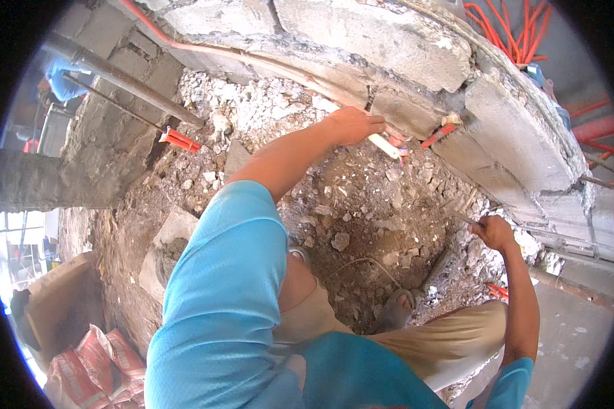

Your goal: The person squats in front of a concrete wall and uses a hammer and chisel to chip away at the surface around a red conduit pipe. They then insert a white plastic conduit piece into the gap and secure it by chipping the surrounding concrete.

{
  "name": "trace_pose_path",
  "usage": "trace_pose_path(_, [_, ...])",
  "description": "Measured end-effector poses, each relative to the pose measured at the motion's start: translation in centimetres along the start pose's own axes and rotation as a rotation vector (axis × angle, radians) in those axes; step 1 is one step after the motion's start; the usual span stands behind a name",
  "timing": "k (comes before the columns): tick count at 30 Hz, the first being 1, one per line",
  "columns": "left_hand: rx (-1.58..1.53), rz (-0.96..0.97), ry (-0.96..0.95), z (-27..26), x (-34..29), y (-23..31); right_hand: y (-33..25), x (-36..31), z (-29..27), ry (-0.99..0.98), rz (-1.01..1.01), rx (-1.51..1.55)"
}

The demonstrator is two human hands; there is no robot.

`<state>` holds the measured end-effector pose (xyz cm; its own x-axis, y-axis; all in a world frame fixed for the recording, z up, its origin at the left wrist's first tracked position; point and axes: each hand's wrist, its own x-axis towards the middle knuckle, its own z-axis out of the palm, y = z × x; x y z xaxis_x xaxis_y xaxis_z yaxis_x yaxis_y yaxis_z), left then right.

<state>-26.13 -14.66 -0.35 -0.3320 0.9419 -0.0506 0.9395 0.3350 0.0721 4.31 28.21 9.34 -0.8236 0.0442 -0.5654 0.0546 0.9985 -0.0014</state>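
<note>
My left hand [355, 125] reaches across the dug-out ground to the foot of the block wall. Its fingers are closed over a white pipe [387, 147], whose ends show on both sides of the hand. Beside it, a dusty orange conduit [266, 63] runs along the wall and down to the hand. Low on the right, my right hand [496, 233] is wrapped around the end of a thin, grey, bar-like tool [462, 217]. The tool points toward the rubble, and its far end blends into the dirt, so its kind is unclear.
A broken block wall [396, 48] curves along the far side. Short orange pipe stubs [181, 141] and another red-orange stub [438, 135] stick up from the rubble. A metal pole [126, 78] slants in at upper left. Red-and-white sacks [95, 368] lie at lower left.
</note>
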Motion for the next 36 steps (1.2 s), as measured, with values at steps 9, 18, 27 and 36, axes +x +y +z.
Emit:
trace_pose_path(9, [0.05, -0.309, -0.196, 4.6, 3.2, -1.1, -1.1, 1.9, -0.5, -0.026, 0.004, -0.169])
trace_pose_path(18, [0.024, -0.103, 0.07, -0.2, 2.8, 0.3, 0.2, -0.6, 0.0, -0.037, 0.011, -0.057])
trace_pose_path(27, [0.019, -0.143, 0.069, -3.0, 3.3, 1.2, 1.5, 2.0, 1.0, 0.041, -0.039, -0.095])
trace_pose_path(36, [0.106, 0.016, 0.205, -4.2, 0.7, 0.3, -1.9, -0.5, -2.3, 0.019, -0.023, 0.057])
